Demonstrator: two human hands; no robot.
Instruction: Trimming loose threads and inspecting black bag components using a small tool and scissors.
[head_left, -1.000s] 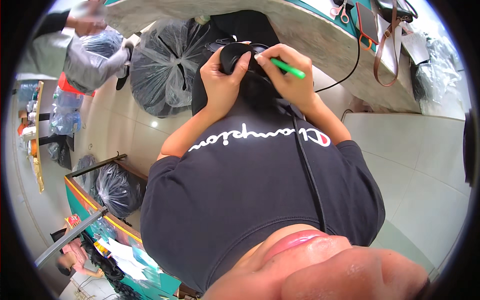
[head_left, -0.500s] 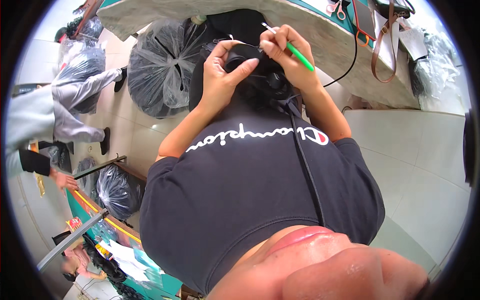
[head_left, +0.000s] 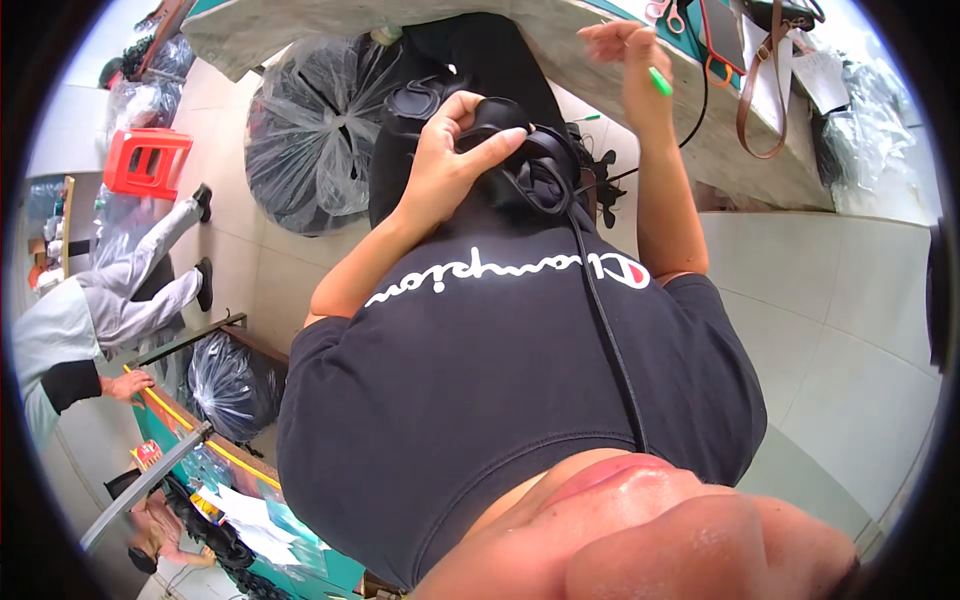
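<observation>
In my lap lies a black fabric piece with flower-like rosettes [head_left: 545, 178]; another dark rosette [head_left: 412, 100] rests farther left on my dark-clad leg. My left hand [head_left: 458, 155] pinches the black piece between thumb and fingers, beside the rosettes. Lifted away to the right, near the table edge, my right hand [head_left: 637, 75] keeps a slim green-handled tool [head_left: 660, 82] in its grip; only the green end shows, and the hand hides the rest. Several of its fingers point left. A black cord [head_left: 608, 335] runs over my shirt down to the black piece.
Scissors with pink handles [head_left: 667, 14] lie on the table [head_left: 640, 60] ahead, near a brown-strapped bag [head_left: 768, 60]. A large plastic-wrapped bundle [head_left: 310, 140] stands on the floor at left. A red stool [head_left: 148, 163] and a person [head_left: 70, 330] are farther left.
My right hand has left the black piece and moved up and right with the green-handled tool. My left hand still holds the piece. At left, the person has shifted, exposing the red stool.
</observation>
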